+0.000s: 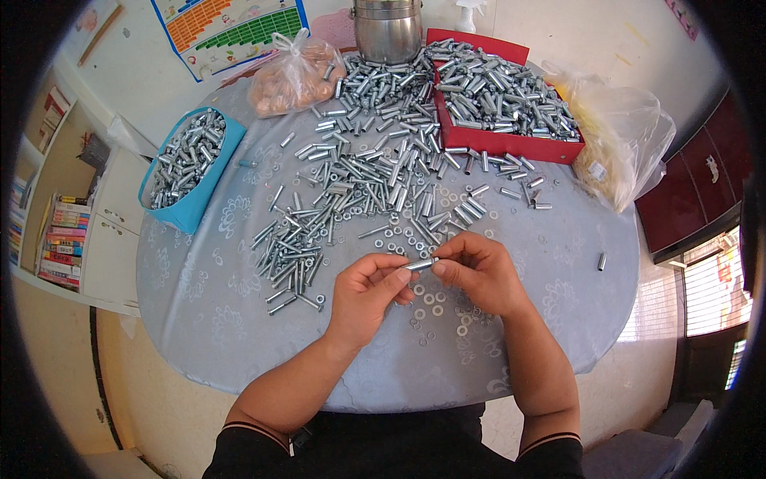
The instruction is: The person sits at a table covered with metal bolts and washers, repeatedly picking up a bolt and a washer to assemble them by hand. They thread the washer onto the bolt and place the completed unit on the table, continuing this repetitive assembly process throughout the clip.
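Between my two hands is a silvery sleeve anchor bolt (422,263), held nearly level above the table. The thumb and fingers of my left hand (361,297) are closed on its left end. My right hand (488,278) pinches its right end, where small parts are partly hidden by the fingertips. Below and between the hands lie scattered flat washers (438,311). Small nuts (391,246) are spread just beyond my left fingers. Left of them is a heap of long bolts (294,271), and farther back lie many loose metal sleeves (411,152).
A red box (519,144) heaped with metal anchors stands at the back right, beside a clear plastic bag (626,148). At the left is a blue container (182,214) full of anchors. A tied bag of brownish round things (283,92) and a steel pot (388,33) stand behind.
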A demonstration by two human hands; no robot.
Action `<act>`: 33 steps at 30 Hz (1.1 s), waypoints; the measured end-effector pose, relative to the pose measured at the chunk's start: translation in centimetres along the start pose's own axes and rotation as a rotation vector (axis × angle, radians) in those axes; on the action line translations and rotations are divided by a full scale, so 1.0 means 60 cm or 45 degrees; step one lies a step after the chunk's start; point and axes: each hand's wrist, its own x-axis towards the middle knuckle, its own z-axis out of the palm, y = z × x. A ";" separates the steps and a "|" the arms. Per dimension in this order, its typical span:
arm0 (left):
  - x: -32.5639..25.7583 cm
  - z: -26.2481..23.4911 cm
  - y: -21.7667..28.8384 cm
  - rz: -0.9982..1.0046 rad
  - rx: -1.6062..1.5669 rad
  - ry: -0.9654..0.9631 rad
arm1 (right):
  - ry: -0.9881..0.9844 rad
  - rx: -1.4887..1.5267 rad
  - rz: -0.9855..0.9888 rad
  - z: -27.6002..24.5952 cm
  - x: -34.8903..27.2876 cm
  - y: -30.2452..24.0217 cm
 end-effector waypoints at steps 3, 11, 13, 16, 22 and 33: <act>-0.002 0.003 0.002 -0.001 0.018 0.000 | 0.028 -0.019 -0.013 0.000 0.000 0.001; -0.004 0.004 -0.003 0.086 0.087 -0.002 | 0.041 0.102 -0.051 0.008 0.002 0.000; -0.003 0.002 -0.004 0.090 0.072 -0.002 | 0.015 0.046 -0.025 0.002 0.001 0.003; -0.004 0.008 0.004 0.043 0.074 0.009 | 0.004 0.048 0.003 0.001 0.003 -0.002; -0.002 0.007 0.007 -0.004 0.105 0.100 | 0.142 0.048 0.059 -0.004 0.005 -0.001; 0.003 0.000 0.003 0.244 0.061 0.280 | 0.299 0.406 -0.199 -0.012 0.013 -0.017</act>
